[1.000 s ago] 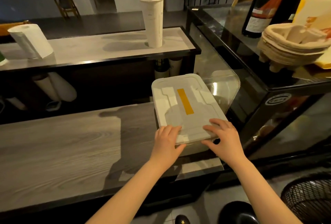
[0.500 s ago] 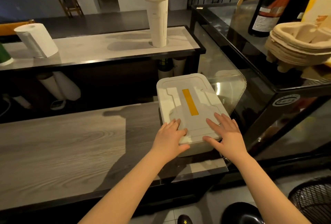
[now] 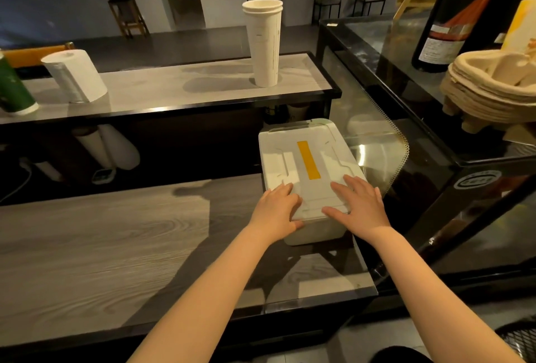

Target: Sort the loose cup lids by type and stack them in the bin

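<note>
A white plastic bin (image 3: 316, 230) stands on the grey wooden counter (image 3: 101, 240), close to a glass case. Its white cover (image 3: 293, 145), marked with a yellow strip, lies flat over the top, so the inside is hidden. My left hand (image 3: 277, 211) rests on the cover's near left corner, fingers flat on top and thumb down against the front edge. My right hand (image 3: 358, 207) lies flat on the near right part with its fingers spread. No loose cup lids are in sight.
A glass display case (image 3: 429, 177) stands right of the bin, with pulp cup carriers (image 3: 490, 87) and a dark bottle (image 3: 458, 11) on top. On the higher back counter (image 3: 174, 87) are stacked paper cups (image 3: 264, 43), a paper towel roll (image 3: 76, 75) and a green bottle (image 3: 11, 87).
The cover has come down from a slight tilt to lie flat on the bin. Both hands slid forward onto its top and flattened.
</note>
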The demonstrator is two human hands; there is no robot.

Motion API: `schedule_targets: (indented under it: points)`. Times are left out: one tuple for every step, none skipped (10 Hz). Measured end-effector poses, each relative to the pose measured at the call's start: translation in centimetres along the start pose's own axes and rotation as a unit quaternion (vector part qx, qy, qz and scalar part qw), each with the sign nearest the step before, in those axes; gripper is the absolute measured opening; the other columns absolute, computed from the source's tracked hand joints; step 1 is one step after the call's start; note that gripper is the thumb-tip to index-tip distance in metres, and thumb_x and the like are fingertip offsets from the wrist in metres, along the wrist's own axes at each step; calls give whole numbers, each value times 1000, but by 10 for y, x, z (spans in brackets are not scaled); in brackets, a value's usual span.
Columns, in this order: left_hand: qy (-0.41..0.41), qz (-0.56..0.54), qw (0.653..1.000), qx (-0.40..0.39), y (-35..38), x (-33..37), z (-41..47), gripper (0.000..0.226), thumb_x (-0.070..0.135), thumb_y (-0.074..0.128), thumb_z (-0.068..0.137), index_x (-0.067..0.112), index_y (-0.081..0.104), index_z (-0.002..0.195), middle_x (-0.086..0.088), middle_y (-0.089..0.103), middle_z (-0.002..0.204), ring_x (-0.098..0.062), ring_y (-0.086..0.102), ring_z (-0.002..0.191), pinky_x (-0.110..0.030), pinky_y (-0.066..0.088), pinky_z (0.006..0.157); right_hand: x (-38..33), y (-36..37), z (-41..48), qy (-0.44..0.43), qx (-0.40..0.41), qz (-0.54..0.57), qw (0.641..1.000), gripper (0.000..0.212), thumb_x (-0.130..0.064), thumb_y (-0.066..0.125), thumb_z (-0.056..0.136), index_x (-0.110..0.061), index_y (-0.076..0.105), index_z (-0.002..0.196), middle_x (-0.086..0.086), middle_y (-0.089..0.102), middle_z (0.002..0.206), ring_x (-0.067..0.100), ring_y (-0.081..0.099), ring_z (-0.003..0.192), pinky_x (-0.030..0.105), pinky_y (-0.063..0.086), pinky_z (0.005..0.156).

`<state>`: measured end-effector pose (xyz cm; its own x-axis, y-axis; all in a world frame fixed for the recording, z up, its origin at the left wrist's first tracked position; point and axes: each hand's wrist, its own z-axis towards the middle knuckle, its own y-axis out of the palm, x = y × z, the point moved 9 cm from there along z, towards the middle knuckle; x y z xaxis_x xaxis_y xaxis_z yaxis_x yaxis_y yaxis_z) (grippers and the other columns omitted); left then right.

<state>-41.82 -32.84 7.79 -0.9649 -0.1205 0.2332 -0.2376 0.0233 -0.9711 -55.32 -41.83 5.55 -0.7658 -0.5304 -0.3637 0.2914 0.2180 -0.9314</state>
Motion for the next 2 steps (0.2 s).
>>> schedule_targets:
  points:
    - [11, -25, 1000, 7, -8, -3, 3, 46, 47, 57, 86, 17, 58, 121, -5, 47, 130, -24, 39, 125, -36, 34, 101, -14, -11, 10, -25, 49, -5, 998, 50, -49, 53, 89, -27, 48, 134, -1, 38, 145, 19, 25, 138, 47, -1, 117]
    - [-39, -74, 996, 22, -24, -27, -5, 47, 42, 53, 91, 16, 52, 131, -3, 43, 141, -21, 31, 135, -35, 28, 107, -35, -22, 20, -40, 81, 19, 996, 43, -38, 54, 91, -23, 51, 131, -1, 48, 137, 19, 35, 131, 40, 18, 115]
